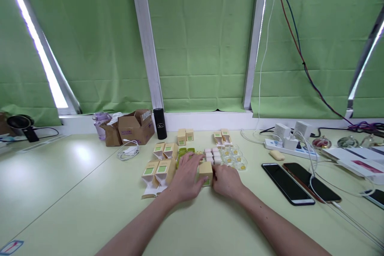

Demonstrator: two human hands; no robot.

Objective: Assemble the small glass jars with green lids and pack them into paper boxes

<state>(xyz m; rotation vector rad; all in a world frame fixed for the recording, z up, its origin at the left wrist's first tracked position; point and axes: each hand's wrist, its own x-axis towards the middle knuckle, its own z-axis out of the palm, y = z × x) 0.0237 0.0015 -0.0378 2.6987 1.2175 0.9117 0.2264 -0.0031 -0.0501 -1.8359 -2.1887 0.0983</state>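
A small beige box [205, 171] with a green label stands between my two hands. My left hand [186, 178] is spread at its left side, thumb near the box's front and fingers reaching toward the green items [182, 152] behind. My right hand [228, 180] is closed at the box's right side, fingertips against it. To the left stand open beige boxes [166, 167] with white flaps folded out. Small white-pink pieces [212, 155] and clear round containers [234, 157] lie behind my right hand. More beige boxes [181, 136] stand farther back.
Two phones [288, 184] [312, 182] and white cables lie at the right, near a power strip [291, 149]. A cardboard box [139, 126], a black cylinder [160, 124] and a purple bottle [101, 124] stand along the back. A white charger [130, 151] lies at left.
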